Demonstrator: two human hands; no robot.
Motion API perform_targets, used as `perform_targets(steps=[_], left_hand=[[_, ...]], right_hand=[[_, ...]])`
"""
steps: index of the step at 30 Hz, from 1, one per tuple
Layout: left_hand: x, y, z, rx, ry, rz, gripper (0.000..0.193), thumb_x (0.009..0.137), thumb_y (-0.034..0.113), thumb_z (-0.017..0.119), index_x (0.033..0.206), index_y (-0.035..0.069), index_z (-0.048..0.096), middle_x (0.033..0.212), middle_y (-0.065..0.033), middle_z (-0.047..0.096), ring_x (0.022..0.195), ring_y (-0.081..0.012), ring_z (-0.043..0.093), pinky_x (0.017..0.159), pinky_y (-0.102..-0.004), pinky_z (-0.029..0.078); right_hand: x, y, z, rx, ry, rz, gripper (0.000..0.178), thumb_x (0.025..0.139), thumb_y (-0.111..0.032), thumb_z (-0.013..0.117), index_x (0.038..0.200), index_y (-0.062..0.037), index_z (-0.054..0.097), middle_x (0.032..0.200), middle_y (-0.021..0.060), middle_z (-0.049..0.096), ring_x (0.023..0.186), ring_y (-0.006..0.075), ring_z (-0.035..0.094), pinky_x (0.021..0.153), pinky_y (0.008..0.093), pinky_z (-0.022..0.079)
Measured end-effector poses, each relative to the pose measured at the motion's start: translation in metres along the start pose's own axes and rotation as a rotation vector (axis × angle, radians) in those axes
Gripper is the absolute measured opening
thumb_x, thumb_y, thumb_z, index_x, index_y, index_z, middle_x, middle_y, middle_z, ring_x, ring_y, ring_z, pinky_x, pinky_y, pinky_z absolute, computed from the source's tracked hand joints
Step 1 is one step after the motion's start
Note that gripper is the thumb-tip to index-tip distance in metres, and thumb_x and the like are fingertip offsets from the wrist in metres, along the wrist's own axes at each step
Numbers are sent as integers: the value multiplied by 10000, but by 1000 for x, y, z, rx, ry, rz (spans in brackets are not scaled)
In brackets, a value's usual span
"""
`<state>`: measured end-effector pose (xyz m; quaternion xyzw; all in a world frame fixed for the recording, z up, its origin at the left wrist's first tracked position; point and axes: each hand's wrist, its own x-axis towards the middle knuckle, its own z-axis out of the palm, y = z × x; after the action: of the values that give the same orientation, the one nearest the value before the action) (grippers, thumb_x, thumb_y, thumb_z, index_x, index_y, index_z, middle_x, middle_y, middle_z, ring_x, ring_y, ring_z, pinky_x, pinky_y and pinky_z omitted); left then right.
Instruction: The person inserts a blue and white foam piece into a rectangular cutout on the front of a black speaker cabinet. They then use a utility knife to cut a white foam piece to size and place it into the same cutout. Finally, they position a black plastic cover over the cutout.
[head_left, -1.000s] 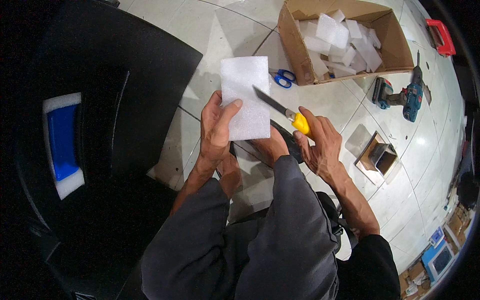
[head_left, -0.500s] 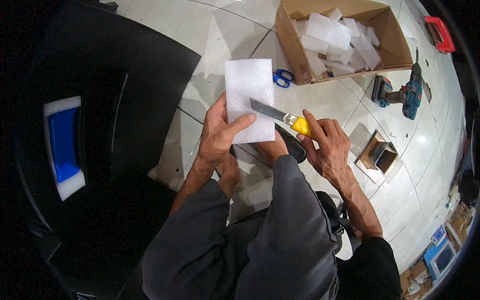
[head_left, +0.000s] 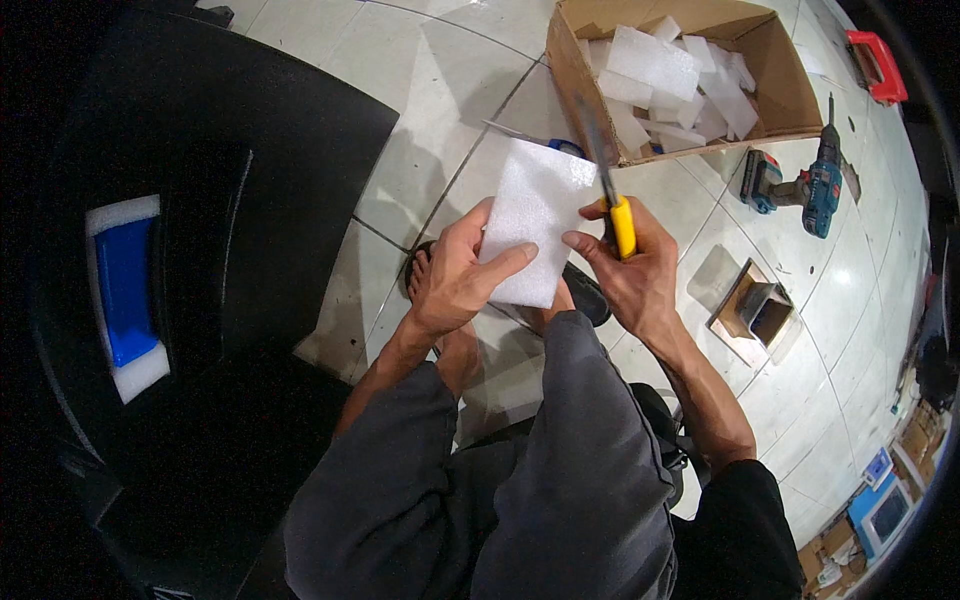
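Observation:
A white rectangular foam block is tilted in front of me, above my feet. My left hand grips its left side, with the thumb lying across the face. At the block's right edge, my right hand is closed round the yellow handle of a utility knife. The knife's blade points up and away from me, slightly blurred, beside the block's far right corner. My right thumb and fingertips are close to that edge; whether they press on it I cannot tell.
An open cardboard box of white foam pieces stands at the far right. Blue-handled scissors lie partly behind the block. A cordless drill and a small square holder are on the tiles. Black panel at left carries a blue piece.
The foam block has tilted rightward and come slightly nearer. My right hand has swung the knife blade from across the block's face to upright beside its edge.

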<state>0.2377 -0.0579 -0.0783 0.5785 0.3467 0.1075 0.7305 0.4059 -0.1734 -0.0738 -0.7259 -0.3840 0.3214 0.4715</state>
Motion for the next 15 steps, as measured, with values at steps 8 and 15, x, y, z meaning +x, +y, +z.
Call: perform_targets(steps=[8,15], left_hand=[[3,-3,-1,14,28,-51,433,905,237,629,1210,-60,552,1034,-169,676,898,-203,667,811,-325,530],[-4,-4,-7,-173,194,-31,410,902,175,614,1226,-62,531,1037,-159,666,914,-187,661,824,-304,522]], right_hand=[[-1,14,12,-96,119,-130,164,809,-42,758,882,4,618,769,127,614,683,182,586,640,332,485],[22,26,-36,-245,485,103,171,888,-151,723,877,-1,642,693,20,606,612,100,476,566,281,425]])
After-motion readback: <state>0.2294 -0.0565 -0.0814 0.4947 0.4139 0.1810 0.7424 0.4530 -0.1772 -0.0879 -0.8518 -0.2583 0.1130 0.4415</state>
